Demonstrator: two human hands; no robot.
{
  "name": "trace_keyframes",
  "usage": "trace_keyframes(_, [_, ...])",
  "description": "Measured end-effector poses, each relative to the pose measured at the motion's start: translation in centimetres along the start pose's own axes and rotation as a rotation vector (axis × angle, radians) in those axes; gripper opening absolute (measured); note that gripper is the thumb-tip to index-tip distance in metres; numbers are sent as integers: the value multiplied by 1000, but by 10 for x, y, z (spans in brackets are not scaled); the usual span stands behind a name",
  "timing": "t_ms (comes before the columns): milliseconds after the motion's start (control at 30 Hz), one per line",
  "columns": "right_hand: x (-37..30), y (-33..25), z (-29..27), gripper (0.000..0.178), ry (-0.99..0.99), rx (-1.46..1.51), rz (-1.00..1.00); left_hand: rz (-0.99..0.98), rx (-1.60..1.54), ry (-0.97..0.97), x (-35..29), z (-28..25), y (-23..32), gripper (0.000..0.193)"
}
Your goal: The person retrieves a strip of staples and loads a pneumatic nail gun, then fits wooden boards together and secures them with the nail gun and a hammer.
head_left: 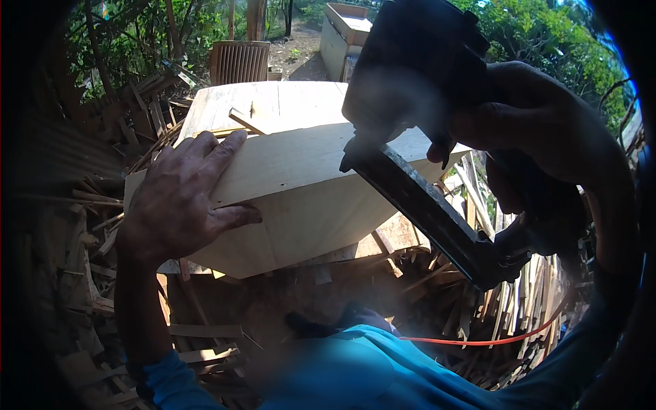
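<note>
A pale wooden box sits before me, its long top board and near side facing me. My left hand grips its left part, fingers over the top face and thumb down against the near side. In my right hand is a dark nail gun, held by its handle. The gun's nose touches or hovers just above the box's top edge; I cannot tell which. Its long slanted magazine runs down toward me. My right fingers are partly in shadow. A small wood strip lies behind the box's top edge.
The box rests on a wooden worktop. An orange-red hose curves past my right side. Scrap wood strips pile up right and left. Beyond stand a slatted brown wooden piece and a pale box.
</note>
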State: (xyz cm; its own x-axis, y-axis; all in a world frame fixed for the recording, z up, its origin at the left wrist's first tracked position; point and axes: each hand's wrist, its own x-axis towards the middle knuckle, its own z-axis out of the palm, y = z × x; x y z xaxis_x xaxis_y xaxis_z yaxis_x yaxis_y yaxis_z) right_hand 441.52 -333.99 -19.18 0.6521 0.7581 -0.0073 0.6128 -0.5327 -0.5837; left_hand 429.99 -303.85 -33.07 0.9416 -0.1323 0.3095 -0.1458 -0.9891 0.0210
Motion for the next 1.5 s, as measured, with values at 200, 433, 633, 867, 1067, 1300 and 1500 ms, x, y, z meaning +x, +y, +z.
trace_keyframes(200, [4,-2,4,28,-8,6,-15,29,-6,38,-1,3,-3,92])
trace_keyframes(433, [6,-3,8,28,-4,26,-30,-7,-19,-10,1,1,-3,93])
trace_keyframes(633, [8,-30,3,29,-14,43,172,26,-27,12,1,1,-3,92])
trace_keyframes(867, [10,-14,10,30,-21,2,39,-30,-47,-42,1,4,-5,94])
trace_keyframes(1067, [12,-11,10,32,-25,-4,2,-65,-29,-70,4,3,-4,94])
trace_keyframes(1300, [22,-42,12,33,-42,-63,-59,27,76,151,-6,-1,-15,100])
trace_keyframes(1500, [41,-42,18,33,-171,-139,-103,-403,-832,489,-95,7,-72,87])
